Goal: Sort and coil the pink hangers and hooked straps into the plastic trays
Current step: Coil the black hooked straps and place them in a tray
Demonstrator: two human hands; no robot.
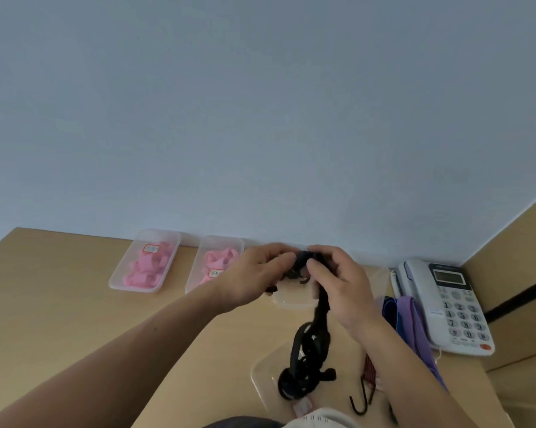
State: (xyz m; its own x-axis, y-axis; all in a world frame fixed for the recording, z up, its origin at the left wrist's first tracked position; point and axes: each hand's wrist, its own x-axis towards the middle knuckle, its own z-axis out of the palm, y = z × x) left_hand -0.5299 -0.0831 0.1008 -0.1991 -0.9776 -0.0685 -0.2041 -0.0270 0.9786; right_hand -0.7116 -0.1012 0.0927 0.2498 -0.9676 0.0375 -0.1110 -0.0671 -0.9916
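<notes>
My left hand (254, 273) and my right hand (337, 282) are raised over the desk, and both pinch the top of a black strap (320, 307). The strap hangs down between them into a tangled black bundle (303, 366) that lies in a clear tray (260, 370) near me. Another clear tray (291, 301) sits under my hands and holds dark strap pieces. Two clear trays at the back left, one (118, 278) and the other (194, 281), hold pink hangers (146, 267), each with a red-edged label. A red-black strap with a black hook (361, 403) lies under my right forearm.
A white desk phone (452, 307) stands at the right by the wall corner. Purple and blue straps (412, 319) lie beside it. The wooden desk (60, 304) meets a pale blue wall at the back. A white garment edge (319, 420) shows at the bottom.
</notes>
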